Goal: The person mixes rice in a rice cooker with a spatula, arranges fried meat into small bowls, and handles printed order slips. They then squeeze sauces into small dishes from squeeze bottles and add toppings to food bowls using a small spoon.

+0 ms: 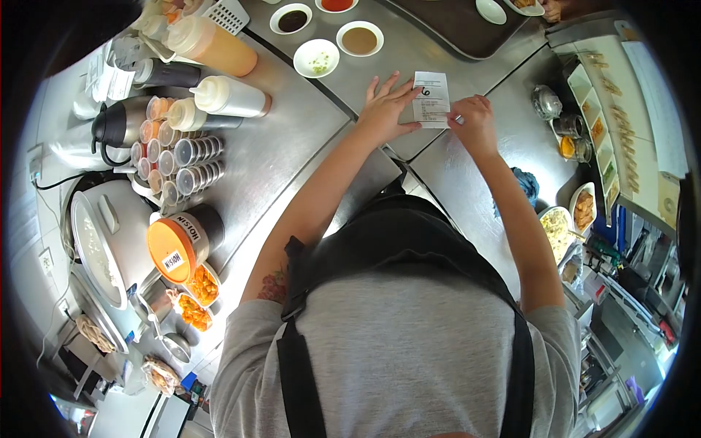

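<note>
A white paper receipt (431, 106) lies on the steel counter in front of me, printed with small lines and bearing a dark figure that looks like a 6. My left hand (385, 111) rests flat to its left, fingers spread, with fingertips and thumb reaching the paper's edge. At the receipt's lower right, my right hand (476, 120) is closed around a pen (458, 119), of which only a short silvery end shows. Beyond the left hand stand small white bowls: one with chopped green bits (317, 58), one with brown sauce (360, 39) and one with dark sauce (293, 20).
A dark tray (467, 33) sits at the far side. Squeeze bottles (232, 97), stacked lidded cups (197, 150), a hoisin tub (172, 250) and a rice cooker (109, 233) crowd the left. At right are a blue cloth (526, 186), food bowls (557, 228) and a compartmented container (595, 131).
</note>
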Available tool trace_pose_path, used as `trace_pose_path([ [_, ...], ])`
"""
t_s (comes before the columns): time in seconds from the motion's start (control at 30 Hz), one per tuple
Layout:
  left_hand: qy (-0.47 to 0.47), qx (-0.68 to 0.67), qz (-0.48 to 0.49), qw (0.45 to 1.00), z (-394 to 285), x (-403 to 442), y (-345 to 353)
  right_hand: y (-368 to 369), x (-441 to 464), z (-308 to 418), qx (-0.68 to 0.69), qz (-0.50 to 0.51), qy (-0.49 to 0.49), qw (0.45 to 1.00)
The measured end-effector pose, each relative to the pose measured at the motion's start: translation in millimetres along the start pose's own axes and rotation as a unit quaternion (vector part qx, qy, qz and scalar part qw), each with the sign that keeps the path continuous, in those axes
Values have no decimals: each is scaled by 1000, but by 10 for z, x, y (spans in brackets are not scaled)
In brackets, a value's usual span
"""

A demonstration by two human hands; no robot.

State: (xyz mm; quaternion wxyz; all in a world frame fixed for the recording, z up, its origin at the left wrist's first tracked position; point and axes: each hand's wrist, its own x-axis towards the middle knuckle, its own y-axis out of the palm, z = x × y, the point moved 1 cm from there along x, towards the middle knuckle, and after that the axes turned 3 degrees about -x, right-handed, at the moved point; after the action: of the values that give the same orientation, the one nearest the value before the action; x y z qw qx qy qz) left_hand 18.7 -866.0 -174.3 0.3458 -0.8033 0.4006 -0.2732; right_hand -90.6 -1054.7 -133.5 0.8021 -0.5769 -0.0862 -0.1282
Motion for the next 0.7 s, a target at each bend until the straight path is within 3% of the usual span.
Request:
trace_pose_path([
  [0.3, -2, 5, 10, 1000, -3, 3, -11, 178, 100, 405, 46, 4, -70, 997],
  [0.47, -9, 38, 26, 999, -57, 14, -59, -138, -148, -179, -34, 24, 12, 999],
  [0.57, 6, 60, 27, 998, 22, 12, 50, -383, -379, -363, -49, -48, 85, 994],
  [0.63, -80, -7, 106, 991, -121, 243, -189, -400, -466, -327, 12, -106, 146, 983],
  [0.7, 36, -100, 28, 994, -357, 687, -914, -229, -605, -359, 14, -78, 159, 984],
])
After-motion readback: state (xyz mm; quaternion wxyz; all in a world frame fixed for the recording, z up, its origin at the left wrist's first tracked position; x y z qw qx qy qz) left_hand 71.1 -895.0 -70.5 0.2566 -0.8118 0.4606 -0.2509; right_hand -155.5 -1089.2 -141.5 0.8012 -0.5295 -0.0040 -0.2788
